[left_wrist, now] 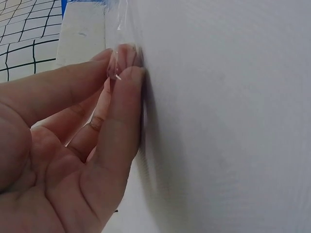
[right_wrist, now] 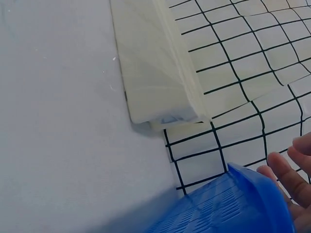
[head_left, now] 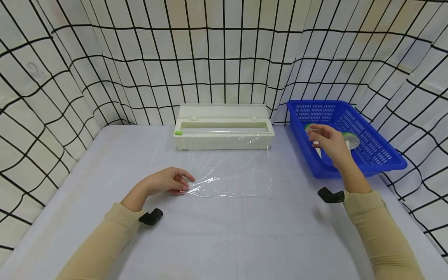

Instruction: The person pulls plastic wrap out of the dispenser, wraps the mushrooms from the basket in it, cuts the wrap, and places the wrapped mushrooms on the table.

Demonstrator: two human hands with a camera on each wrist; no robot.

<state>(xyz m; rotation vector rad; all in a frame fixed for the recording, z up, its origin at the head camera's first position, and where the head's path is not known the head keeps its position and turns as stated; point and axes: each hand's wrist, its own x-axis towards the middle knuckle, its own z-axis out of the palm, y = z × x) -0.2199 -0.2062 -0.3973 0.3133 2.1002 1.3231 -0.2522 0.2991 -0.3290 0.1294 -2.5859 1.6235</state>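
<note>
My left hand (head_left: 168, 181) pinches a corner of clear cling film (head_left: 231, 175) low over the table. In the left wrist view, the film bunches between the thumb and fingers of that hand (left_wrist: 82, 126). The sheet stretches back to a white cling film dispenser box (head_left: 224, 142) with its lid up. My right hand (head_left: 329, 142) is over the blue plastic basket (head_left: 381, 155), fingers loosely bent, with nothing visibly held. Below and beside it lie white items with green-edged round ends, one of them (head_left: 351, 140) right of the hand; their kind is unclear.
A white cloth covers the table (head_left: 224, 241). Black wire grid panels (head_left: 224, 60) backed with white sheets stand along the back and both sides. The basket sits at the back right, close to the grid. A green tab (head_left: 178, 132) marks the box's left end.
</note>
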